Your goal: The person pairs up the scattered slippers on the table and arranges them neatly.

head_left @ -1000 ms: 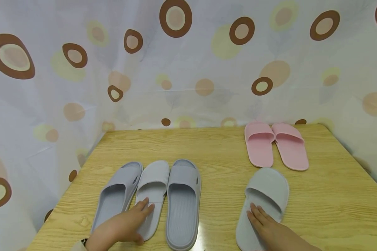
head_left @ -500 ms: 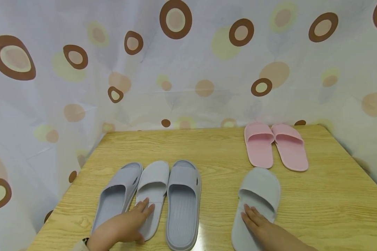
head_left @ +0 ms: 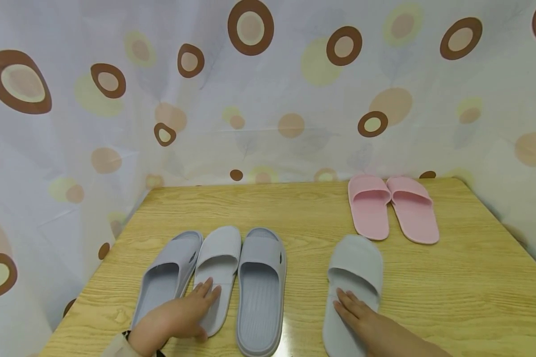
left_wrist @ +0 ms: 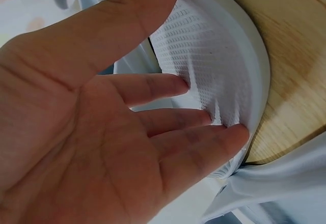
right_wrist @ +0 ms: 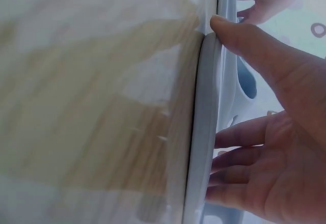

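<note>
My left hand (head_left: 174,317) rests its extended fingers on the footbed of a pale grey slipper (head_left: 218,248), which lies between two darker blue-grey slippers. In the left wrist view, the fingertips touch the slipper's textured footbed (left_wrist: 224,51) and the thumb is spread apart. To the right, a matching pale slipper (head_left: 357,255) lies flat with its toe pointing away. My right hand (head_left: 362,317) presses straight fingers onto its footbed. From the right wrist, the thumb tip (right_wrist: 219,24) is at the edge of that slipper's sole (right_wrist: 202,122).
One blue-grey slipper (head_left: 176,248) lies slanted on the left, another (head_left: 259,317) straight beside the middle one. Two pink slippers (head_left: 369,220) sit at the back right of the wooden table (head_left: 464,297). A patterned cloth (head_left: 268,89) hangs around the table's back and sides.
The right pale slipper has slid left under my right hand and turned straighter. The left pale slipper has shifted slightly away from me. The pink and blue-grey slippers stay put.
</note>
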